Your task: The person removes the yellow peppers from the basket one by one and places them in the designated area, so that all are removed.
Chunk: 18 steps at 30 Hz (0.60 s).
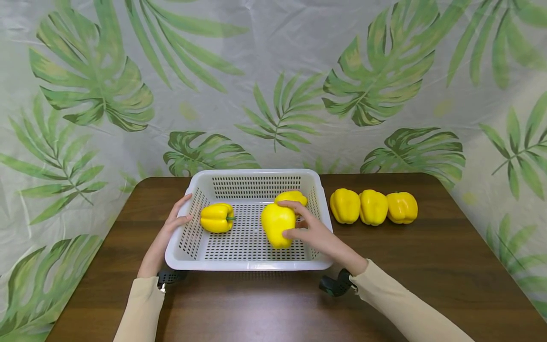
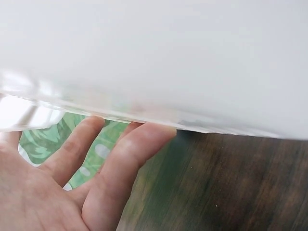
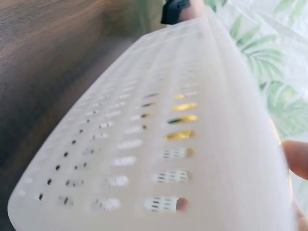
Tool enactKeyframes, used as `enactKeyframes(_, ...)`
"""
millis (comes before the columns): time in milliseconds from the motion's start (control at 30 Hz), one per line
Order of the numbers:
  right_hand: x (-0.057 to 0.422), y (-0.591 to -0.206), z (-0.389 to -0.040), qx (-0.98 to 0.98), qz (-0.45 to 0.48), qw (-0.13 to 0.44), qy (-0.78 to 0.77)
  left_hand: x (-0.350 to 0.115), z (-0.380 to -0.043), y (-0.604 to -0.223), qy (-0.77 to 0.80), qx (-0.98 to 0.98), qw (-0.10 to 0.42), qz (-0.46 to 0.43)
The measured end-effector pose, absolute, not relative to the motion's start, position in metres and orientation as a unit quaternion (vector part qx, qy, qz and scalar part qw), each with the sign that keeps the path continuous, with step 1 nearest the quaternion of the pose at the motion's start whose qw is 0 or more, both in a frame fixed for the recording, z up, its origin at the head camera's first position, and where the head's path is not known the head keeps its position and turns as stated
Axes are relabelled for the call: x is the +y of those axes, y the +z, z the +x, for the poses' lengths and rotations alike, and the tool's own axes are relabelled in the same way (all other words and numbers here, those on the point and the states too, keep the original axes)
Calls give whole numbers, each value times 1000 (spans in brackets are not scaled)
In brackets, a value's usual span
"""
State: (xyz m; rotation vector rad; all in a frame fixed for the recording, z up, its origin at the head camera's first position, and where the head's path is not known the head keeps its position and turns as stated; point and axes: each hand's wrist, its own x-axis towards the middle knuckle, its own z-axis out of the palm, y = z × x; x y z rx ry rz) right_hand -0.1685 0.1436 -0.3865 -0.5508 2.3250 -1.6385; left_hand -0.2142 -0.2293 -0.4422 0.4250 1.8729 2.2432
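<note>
My right hand (image 1: pixel 314 232) grips a yellow bell pepper (image 1: pixel 273 223) over the right part of a white perforated plastic basket (image 1: pixel 249 266). Behind that pepper, partly covered by it, another yellow bell pepper (image 1: pixel 292 195) is in the basket. A third pepper (image 1: pixel 215 218) lies on its side at the basket's left, its green stem pointing right. At the left rim, my left hand (image 1: pixel 173 222) rests its fingertips. The left wrist view shows the fingers (image 2: pixel 72 149) fairly straight against the basket's edge. In the right wrist view the basket wall (image 3: pixel 231 144) hides most of my right hand (image 3: pixel 296 159).
Three more yellow bell peppers (image 1: pixel 373 207) stand in a row on the brown wooden table (image 1: pixel 427 266), right of the basket. A leaf-patterned cloth (image 1: pixel 290 57) hangs behind the table. Each wrist carries a black device (image 1: pixel 337 284).
</note>
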Motion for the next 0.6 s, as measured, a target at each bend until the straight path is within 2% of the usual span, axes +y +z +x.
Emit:
enactKeyframes(333,159,-374,-164,787,-162,123,-582,-230,-213,-442,747,644,94,138)
enactKeyframes(600,173,-369,-164,777,-172,95,-598,-230,-214,-442,750,638,91,146)
